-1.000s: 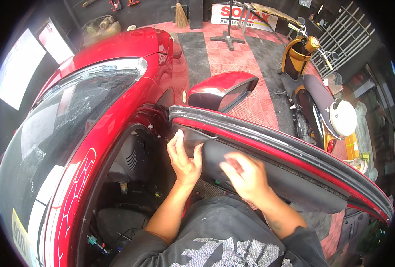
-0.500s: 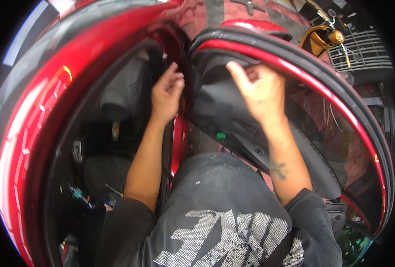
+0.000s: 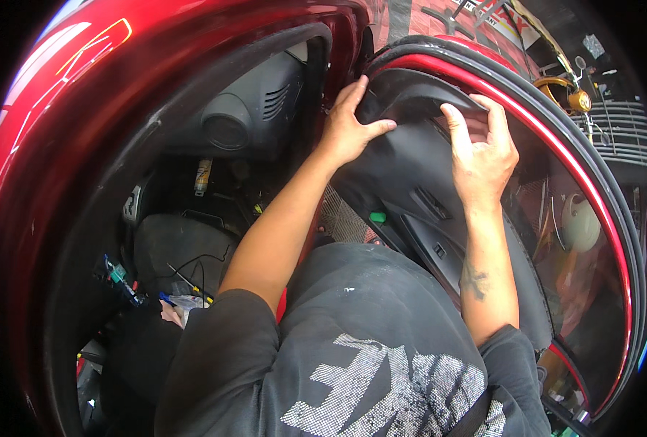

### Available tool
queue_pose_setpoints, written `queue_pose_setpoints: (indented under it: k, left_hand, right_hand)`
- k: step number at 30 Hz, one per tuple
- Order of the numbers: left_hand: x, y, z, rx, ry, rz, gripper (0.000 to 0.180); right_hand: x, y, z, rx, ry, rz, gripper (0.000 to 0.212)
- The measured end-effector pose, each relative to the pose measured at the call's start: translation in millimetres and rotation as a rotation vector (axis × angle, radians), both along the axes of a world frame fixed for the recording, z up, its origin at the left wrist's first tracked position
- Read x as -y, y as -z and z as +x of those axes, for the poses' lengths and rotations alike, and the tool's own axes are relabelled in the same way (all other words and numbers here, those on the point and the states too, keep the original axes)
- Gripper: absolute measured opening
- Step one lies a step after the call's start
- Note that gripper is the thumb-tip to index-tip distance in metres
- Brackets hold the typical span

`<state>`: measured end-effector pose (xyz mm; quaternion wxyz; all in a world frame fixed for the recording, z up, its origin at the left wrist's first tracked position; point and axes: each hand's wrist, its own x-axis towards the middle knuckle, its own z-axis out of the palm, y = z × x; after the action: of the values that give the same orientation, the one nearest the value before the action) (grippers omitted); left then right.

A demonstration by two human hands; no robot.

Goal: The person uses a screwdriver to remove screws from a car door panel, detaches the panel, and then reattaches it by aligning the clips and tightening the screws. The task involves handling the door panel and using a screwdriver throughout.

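A black door panel (image 3: pixel 404 156) lines the inside of the opened red car door (image 3: pixel 476 80). Against its front end, by the hinge side, lies my left hand (image 3: pixel 347 127), fingers stretched and thumb spread over the panel. My right hand (image 3: pixel 484 156) is at the panel's upper edge, below the window, thumb and forefinger wide apart. The other right fingers are partly hidden, and I cannot tell how firmly they touch the panel. A green piece (image 3: pixel 377 217) shows low on the panel.
The car's door opening (image 3: pixel 119 146) curves along my left. Inside are a dark seat (image 3: pixel 178 240), a spray can (image 3: pixel 202 177), a screwdriver (image 3: pixel 191 284) and a round speaker grille (image 3: pixel 225 131). Beyond the door stand a yellow-orange motor scooter part (image 3: pixel 557 91) and a metal grille (image 3: pixel 622 135).
My left hand has moved right, from in front of the door opening onto the panel's front end. My right hand has shifted right along the upper edge. The view has turned toward the cabin.
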<state>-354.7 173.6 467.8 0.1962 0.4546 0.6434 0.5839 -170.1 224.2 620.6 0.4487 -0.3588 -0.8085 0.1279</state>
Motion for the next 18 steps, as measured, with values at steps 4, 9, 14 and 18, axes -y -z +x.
queue_pose_setpoints:
  k: [4, 9, 14, 18]
  left_hand:
    - [-1.7, 5.8, 8.5, 0.054, -0.007, 0.018, 0.106]
    - [-0.2, 8.3, 17.5, 0.095, -0.049, 0.021, 0.101]
    - [-4.4, 11.1, 13.6, -0.006, -0.067, 0.062, 0.101]
    - [-3.8, 11.0, 17.3, -0.07, -0.101, 0.065, 0.102]
  right_hand:
    - [2.3, -7.4, 0.1, 0.082, -0.009, 0.027, 0.037]
    - [7.7, -10.2, -4.5, 0.037, -0.034, -0.04, 0.034]
    - [6.7, -7.0, -14.6, -0.022, -0.021, -0.069, 0.039]
    - [10.2, -2.9, -18.8, -0.084, 0.01, -0.074, 0.041]
